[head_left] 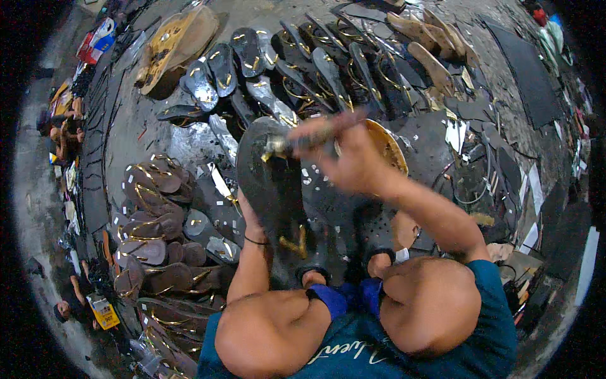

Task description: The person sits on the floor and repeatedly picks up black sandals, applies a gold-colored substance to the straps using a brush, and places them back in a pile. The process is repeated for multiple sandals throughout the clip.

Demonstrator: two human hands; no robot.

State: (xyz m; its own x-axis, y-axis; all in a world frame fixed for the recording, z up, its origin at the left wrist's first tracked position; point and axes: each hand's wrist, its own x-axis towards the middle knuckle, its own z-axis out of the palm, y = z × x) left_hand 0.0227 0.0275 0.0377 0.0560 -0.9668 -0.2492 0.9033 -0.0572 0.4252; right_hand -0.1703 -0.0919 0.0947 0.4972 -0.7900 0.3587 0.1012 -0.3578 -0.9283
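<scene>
A dark grey, flat, sandal-shaped sole [252, 167] is at centre, above the floor in front of a squatting person's knees. The left hand [249, 211] reaches behind its left edge; its fingers are hidden, so how far they are closed cannot be told. The right hand [347, 161], blurred, is curled around a brush with a brownish handle [322, 131], its pale tip at the sole's upper face. Working this well likely calls for a steady sole, light, even strokes and care near the edge. Behind the right hand sits a round, yellow-lined container [388, 148]. Beyond lie rows of dark, gold-strapped sandals [328, 69]; to the left, heaped brown, gold-strapped sandals [151, 230].
</scene>
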